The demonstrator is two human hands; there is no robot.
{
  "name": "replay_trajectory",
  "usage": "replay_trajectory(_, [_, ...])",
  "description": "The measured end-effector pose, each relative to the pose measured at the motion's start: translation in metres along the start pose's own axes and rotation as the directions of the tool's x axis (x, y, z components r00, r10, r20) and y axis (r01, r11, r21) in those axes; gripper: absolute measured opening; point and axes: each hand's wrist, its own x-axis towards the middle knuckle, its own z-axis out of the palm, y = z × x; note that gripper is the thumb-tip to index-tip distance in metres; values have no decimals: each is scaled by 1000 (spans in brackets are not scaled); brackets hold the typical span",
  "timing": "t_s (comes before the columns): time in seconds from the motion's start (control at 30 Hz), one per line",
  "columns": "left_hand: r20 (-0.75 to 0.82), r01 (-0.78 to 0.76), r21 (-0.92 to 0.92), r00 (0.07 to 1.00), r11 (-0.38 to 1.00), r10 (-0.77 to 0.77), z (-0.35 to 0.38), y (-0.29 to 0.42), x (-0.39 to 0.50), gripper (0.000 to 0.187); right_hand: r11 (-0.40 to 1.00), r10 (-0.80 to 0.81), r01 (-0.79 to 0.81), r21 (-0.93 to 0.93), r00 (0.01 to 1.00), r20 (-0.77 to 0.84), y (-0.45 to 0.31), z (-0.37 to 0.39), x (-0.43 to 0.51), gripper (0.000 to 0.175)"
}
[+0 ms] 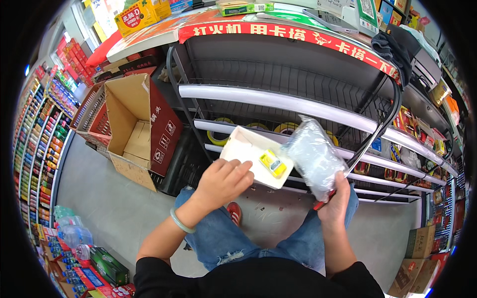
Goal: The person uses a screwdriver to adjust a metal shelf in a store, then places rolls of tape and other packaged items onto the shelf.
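Note:
My left hand (pixel 225 183) grips the near left side of a shallow white box (pixel 244 143), tilted over my knees. Inside the box, towards its right end, lies a small yellow packet (pixel 273 164) with printing on it. My right hand (pixel 335 205) is closed around the lower end of a crinkled transparent plastic bag (pixel 315 160), which leans against the box's right end. What the bag contains cannot be made out. A red object (pixel 321 203), partly hidden by the fingers, sticks out beside the right thumb.
Before me stands a wire shelf rack (pixel 275 104) with white front strips; rolls of yellow tape (pixel 220 138) lie on a lower shelf. An open cardboard carton (pixel 134 138) stands at left beside a red plastic basket (pixel 98 123). Above runs a counter (pixel 149 39). Bottled drinks (pixel 67 257) stand lower left.

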Motion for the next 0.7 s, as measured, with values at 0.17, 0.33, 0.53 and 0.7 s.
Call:
replay_trajectory(0.17, [95, 154, -70, 985, 986, -147, 10, -50, 6, 16, 996, 89, -91, -21, 994, -63, -2, -37, 13, 50])
replay_trajectory(0.33, [180, 251, -139, 958, 958, -225, 21, -97, 26, 20, 998, 20, -26, -63, 995, -95, -3, -27, 13, 45])
replay_trajectory(0.53, [303, 368, -225, 907, 902, -294, 33, -120, 31, 33, 998, 26, -30, -59, 998, -60, -2, -38, 8, 48])
replay_trajectory(0.7, [444, 407, -289, 859, 866, -256, 42, -128, 23, 27, 998, 31, -34, -54, 998, -48, 3, -38, 1, 50])
